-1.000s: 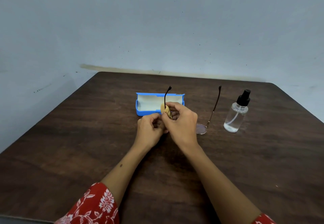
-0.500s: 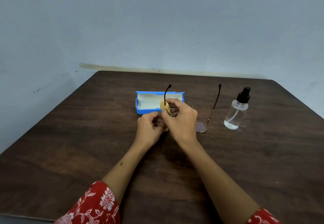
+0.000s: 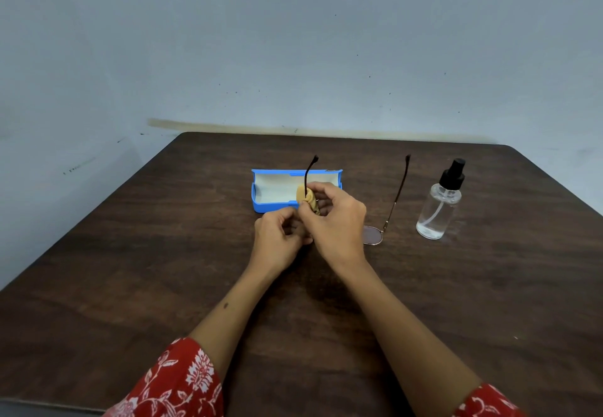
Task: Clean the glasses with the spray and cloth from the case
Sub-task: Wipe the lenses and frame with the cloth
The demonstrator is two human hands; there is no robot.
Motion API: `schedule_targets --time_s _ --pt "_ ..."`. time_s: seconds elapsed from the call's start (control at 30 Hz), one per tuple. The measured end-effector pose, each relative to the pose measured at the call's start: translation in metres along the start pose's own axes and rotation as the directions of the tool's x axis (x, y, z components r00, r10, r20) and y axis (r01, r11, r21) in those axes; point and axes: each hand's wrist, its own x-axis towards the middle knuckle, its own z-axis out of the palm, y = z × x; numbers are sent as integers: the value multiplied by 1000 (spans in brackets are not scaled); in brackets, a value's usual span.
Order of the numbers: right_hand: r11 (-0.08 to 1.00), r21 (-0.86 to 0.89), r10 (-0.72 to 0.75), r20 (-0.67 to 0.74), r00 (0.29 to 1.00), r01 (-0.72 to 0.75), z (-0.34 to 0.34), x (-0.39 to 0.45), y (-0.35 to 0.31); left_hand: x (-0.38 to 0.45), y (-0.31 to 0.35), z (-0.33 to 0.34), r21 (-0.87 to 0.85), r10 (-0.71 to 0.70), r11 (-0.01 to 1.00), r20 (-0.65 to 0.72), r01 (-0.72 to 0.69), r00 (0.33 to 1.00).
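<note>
The thin-framed glasses [image 3: 372, 234] sit at mid-table with both dark temples pointing away from me. Only the right lens shows; my hands hide the left one. My right hand [image 3: 336, 221] pinches a tan cloth [image 3: 305, 198] around the left lens area. My left hand [image 3: 279, 235] has curled fingers against the frame beside it; what they grip is hidden. The open blue case [image 3: 261, 203] with a white lining lies just behind my hands. A clear spray bottle [image 3: 437, 214] with a black pump top stands upright to the right of the glasses.
The dark wooden table [image 3: 130, 269] runs back to a pale blue wall. Its far right corner is rounded. My red floral sleeves show at the bottom edge.
My right-hand fingers have shifted slightly on the cloth at the left lens. The glasses, case and bottle stay in place.
</note>
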Motion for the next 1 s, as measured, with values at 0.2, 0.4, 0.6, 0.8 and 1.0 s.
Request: schedule_targets --time_s 0.2,0.4,0.6,0.8,1.0 --pt "1000 -16 13 16 1000 -13 0 -1 0 0 0 0 -2 -4 1000 5 4 1000" --pt "1000 -12 7 16 1000 -7 0 0 0 0 -1 0 -12 -1 1000 7 2 1000" --pt "1000 -9 24 14 1000 -24 1 -2 1 1 -2 -1 5 11 1000 9 -11 1000" --pt "1000 1 29 -4 1000 -29 2 0 0 1 -2 0 -13 7 1000 6 -7 1000" --pt "1000 -14 25 6 1000 -25 0 -2 -1 0 -2 0 -9 6 1000 3 -6 1000"
